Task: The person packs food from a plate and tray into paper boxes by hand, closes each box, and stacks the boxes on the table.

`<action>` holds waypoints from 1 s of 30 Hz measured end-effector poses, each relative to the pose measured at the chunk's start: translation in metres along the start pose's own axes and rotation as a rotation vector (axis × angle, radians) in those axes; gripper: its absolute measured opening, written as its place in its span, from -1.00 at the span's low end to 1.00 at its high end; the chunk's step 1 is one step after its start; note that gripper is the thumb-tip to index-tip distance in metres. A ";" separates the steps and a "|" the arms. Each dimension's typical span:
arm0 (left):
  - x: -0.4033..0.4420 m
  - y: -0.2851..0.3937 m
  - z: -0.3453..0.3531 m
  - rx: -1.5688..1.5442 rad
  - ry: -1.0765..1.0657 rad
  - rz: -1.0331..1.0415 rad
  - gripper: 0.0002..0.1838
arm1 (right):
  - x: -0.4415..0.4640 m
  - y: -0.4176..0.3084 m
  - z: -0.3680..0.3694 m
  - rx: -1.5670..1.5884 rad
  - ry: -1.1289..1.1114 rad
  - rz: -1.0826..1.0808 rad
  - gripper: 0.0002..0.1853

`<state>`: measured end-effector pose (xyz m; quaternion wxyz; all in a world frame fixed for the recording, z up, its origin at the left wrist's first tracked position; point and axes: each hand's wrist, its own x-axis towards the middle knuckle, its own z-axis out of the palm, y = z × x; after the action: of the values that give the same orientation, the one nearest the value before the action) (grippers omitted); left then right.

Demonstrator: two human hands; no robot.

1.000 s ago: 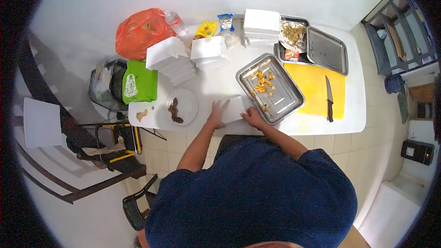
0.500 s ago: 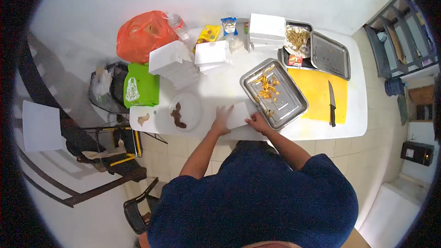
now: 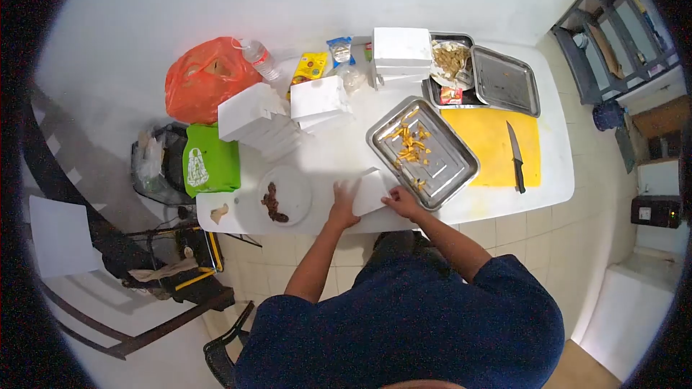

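Box [image 3: 370,194] sits between left hand [image 3: 344,207] and curled right hand [image 3: 403,202].

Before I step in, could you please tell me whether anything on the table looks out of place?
Mildly, yes: a tan scrap lies loose at the left of the white table, off the round plate, and the steel tray beside the right hand sits askew to the table's edge. I see no clear damage.

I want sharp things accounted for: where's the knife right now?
In the head view, the knife lies on the yellow board, right of the nearer metal tray.
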<state>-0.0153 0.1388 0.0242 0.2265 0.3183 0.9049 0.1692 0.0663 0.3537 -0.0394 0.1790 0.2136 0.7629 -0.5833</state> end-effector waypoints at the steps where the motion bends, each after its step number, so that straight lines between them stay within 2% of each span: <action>1: -0.002 0.000 0.001 0.026 -0.019 -0.018 0.43 | -0.002 0.004 0.003 0.006 -0.004 -0.004 -0.43; 11: -0.003 -0.003 0.003 0.000 0.032 0.013 0.46 | -0.004 -0.006 -0.001 -0.167 0.017 -0.002 -0.41; 14: -0.009 0.003 -0.006 -0.075 0.054 -0.018 0.34 | -0.007 -0.011 -0.002 -0.133 0.012 0.009 -0.41; 17: -0.009 0.011 -0.015 -0.043 0.018 -0.064 0.34 | -0.001 -0.009 -0.003 -0.106 -0.025 0.017 -0.41; 20: -0.009 0.005 -0.011 -0.025 0.059 0.016 0.44 | 0.006 0.013 0.002 -0.027 0.002 -0.002 -0.44; 26: -0.009 -0.001 -0.009 -0.035 -0.005 -0.043 0.43 | -0.011 -0.010 0.000 -0.031 0.060 0.015 -0.50; 30: -0.011 0.007 -0.032 0.013 -0.071 -0.084 0.35 | -0.019 -0.021 -0.002 0.138 0.045 0.043 -0.50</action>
<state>-0.0211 0.1318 0.0580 0.2631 0.2875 0.9099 0.1422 0.0711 0.3483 -0.0116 0.1591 0.2546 0.7200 -0.6256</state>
